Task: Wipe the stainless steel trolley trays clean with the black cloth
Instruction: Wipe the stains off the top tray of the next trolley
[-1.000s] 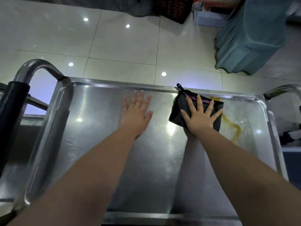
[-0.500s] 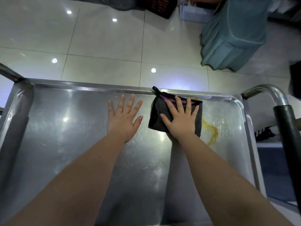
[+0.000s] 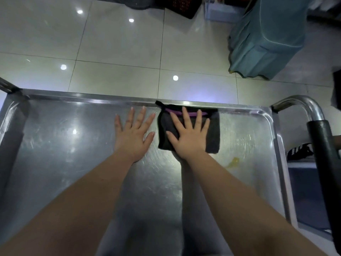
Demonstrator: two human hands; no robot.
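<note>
The stainless steel trolley tray (image 3: 55,163) fills the lower part of the head view. A folded black cloth (image 3: 214,133) with a purple stripe and a small loop lies against the tray's far rim, right of centre. My right hand (image 3: 188,137) presses flat on the cloth with fingers spread and straight. My left hand (image 3: 132,135) rests flat on the bare steel just left of the cloth, fingers spread. A yellow smear (image 3: 233,161) stays on the tray just below and right of the cloth.
A curved steel handle with a black grip (image 3: 321,141) rises at the tray's right end. Beyond the tray is a glossy tiled floor (image 3: 120,52). A teal cloth-covered object (image 3: 265,39) stands on the floor at the far right, with a dark crate (image 3: 180,4) behind.
My right hand has slid the cloth right along the far rim over the yellow streak, and less of the smear shows. My left hand has stayed flat on the steel. The view shifted right.
</note>
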